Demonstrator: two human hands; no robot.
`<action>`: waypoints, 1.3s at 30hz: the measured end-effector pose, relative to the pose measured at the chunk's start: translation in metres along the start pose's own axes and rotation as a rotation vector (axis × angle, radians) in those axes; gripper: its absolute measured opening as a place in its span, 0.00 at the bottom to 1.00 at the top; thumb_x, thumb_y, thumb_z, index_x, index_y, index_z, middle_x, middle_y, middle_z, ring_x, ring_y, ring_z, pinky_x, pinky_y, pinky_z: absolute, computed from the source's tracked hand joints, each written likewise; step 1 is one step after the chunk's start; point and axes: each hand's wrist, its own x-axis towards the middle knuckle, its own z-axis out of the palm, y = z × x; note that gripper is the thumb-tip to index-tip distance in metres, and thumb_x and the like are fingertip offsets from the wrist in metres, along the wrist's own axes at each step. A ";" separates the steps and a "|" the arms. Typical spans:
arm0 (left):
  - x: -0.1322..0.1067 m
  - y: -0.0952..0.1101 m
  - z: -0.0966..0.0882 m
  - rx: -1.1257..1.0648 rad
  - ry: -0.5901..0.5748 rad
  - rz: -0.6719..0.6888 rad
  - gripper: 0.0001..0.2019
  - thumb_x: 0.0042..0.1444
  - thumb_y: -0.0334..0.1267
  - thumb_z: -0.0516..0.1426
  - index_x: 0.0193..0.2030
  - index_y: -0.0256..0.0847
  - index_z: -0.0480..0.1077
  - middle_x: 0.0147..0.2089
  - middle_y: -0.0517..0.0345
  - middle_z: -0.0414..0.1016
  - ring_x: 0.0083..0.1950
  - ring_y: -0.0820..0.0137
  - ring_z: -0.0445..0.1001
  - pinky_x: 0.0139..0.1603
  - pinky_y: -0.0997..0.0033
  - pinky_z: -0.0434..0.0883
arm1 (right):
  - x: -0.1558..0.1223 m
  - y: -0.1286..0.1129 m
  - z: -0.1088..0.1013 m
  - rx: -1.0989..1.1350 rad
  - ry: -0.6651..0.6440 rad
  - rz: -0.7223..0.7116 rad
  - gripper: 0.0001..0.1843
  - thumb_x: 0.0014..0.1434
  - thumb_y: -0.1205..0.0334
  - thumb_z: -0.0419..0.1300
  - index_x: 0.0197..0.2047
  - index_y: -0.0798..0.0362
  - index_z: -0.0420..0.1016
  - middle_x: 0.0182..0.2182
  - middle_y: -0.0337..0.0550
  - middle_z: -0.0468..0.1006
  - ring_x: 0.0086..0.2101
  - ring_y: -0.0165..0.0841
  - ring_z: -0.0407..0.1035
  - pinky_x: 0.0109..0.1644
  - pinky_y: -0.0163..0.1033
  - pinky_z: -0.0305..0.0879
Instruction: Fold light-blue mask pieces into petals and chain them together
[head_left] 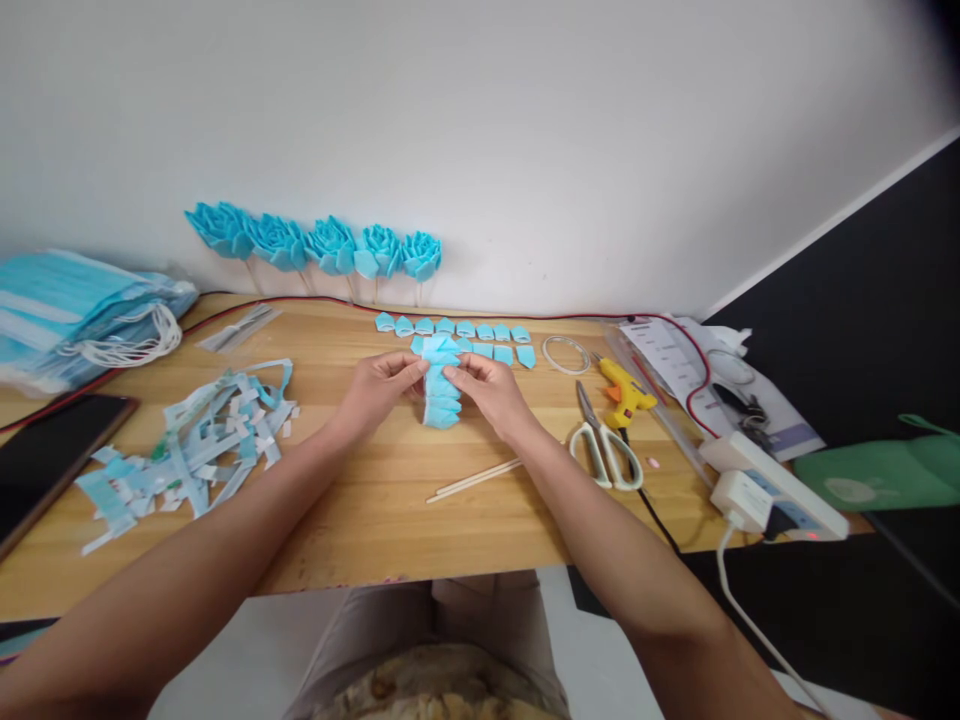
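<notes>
My left hand [381, 388] and my right hand [489, 388] meet over the middle of the wooden table [360, 520]. Both pinch a small light-blue folded fabric piece [440, 352] between fingertips. Just below it lies a stack of similar folded blue petals [441, 408]. Behind the hands, more folded blue petals [457, 328] lie in two rows. Several finished blue fabric roses [315, 242] lean against the white wall.
A pile of cut mask scraps [187, 445] lies at left, with a stack of blue face masks [67, 315] and a dark phone [45, 455] farther left. Wooden sticks [474, 480], white scissors [604, 445], a yellow glue gun [622, 392] and a power strip [780, 490] sit at right.
</notes>
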 end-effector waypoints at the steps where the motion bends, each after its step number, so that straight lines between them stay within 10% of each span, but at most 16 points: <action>1: 0.000 0.000 0.000 -0.002 0.009 0.001 0.15 0.47 0.49 0.63 0.26 0.37 0.73 0.22 0.61 0.71 0.25 0.74 0.66 0.30 0.74 0.65 | 0.000 0.000 0.000 0.000 -0.001 -0.001 0.15 0.50 0.49 0.65 0.31 0.53 0.72 0.24 0.34 0.70 0.26 0.27 0.61 0.32 0.33 0.58; 39: 0.000 0.002 -0.001 0.003 -0.004 0.001 0.15 0.45 0.49 0.65 0.24 0.37 0.72 0.22 0.62 0.70 0.25 0.75 0.66 0.31 0.74 0.65 | 0.001 0.004 -0.002 -0.182 0.044 -0.086 0.19 0.56 0.46 0.57 0.25 0.52 0.64 0.22 0.33 0.59 0.26 0.27 0.54 0.31 0.33 0.53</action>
